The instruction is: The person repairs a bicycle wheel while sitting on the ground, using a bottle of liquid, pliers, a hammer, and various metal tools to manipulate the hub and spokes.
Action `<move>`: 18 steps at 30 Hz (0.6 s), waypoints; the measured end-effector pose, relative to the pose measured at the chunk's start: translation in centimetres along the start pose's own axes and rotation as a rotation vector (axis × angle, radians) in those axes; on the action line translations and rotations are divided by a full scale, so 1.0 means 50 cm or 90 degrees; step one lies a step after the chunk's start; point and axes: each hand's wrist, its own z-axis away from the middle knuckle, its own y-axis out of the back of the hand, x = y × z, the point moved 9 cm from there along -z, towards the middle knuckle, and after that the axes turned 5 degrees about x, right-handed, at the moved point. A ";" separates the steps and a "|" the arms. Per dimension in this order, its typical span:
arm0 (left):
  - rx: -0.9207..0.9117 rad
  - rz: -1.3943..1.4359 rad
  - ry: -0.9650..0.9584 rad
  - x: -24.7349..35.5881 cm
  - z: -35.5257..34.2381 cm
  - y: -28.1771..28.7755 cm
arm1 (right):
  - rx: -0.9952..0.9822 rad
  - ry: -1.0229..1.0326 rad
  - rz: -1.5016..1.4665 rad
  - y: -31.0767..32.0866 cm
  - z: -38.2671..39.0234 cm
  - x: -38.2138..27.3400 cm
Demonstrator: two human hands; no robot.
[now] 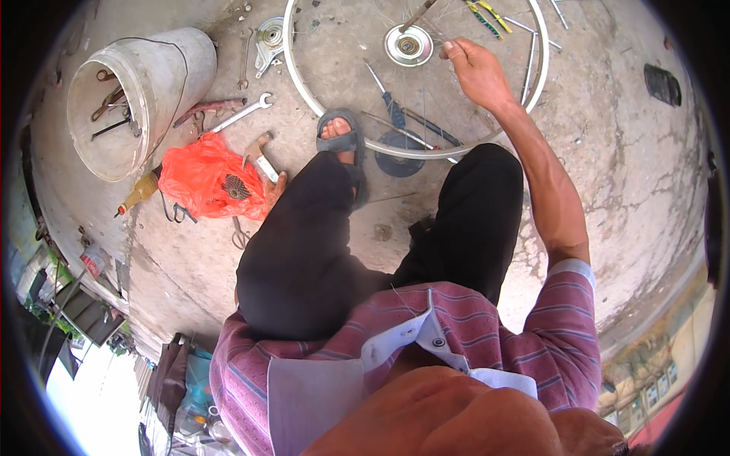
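My right hand (480, 74) reaches over the wheel rim (295, 72) lying on the ground. Its thumb and fingertips are pinched on a thin wire spoke (436, 32) just right of the silver hub (408, 45). A brownish bar (417, 15) overlaps the hub's top. Beyond my left knee, my left hand (277, 191) is partly hidden, its visible fingers closed at the handle of a claw hammer (265, 165). That hammer is beside a red plastic bag (199, 171), on which a toothed sprocket cluster (236, 187) sits. My sandalled foot (339, 137) is against the rim's near left edge.
A white bucket (171, 64) on its side holds tools at the left. A wrench (242, 112), a yellow-brown bottle (138, 194) and a metal brake plate (269, 42) lie nearby. Inside the rim are a screwdriver (393, 110) and pliers (487, 19); a black disc (399, 156) is partly under it.
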 end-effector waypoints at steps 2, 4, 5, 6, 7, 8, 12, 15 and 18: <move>-0.006 -0.002 0.000 0.008 -0.003 -0.008 | 0.009 0.050 0.039 0.011 -0.004 -0.015; -0.007 -0.002 0.009 0.006 0.005 -0.007 | -0.030 0.082 0.089 0.007 -0.001 -0.038; -0.007 0.000 0.013 0.000 0.007 -0.007 | -0.027 0.084 0.093 0.015 0.002 -0.058; -0.008 0.004 0.016 -0.003 0.004 -0.008 | -0.119 -0.037 0.003 0.004 0.012 -0.051; -0.011 0.006 0.017 -0.004 0.000 -0.013 | -0.209 -0.157 -0.087 -0.009 0.029 -0.044; -0.012 0.009 0.022 -0.011 0.003 -0.013 | -0.214 -0.156 -0.082 -0.002 0.038 -0.051; -0.010 0.021 0.029 -0.030 -0.015 -0.021 | -0.199 -0.244 -0.438 0.012 0.055 -0.072; -0.022 0.052 0.018 -0.030 -0.025 -0.032 | -0.178 -0.267 -0.379 -0.013 0.042 -0.017; -0.021 0.095 0.011 -0.017 -0.025 -0.040 | -0.037 -0.095 -0.075 -0.003 0.011 0.006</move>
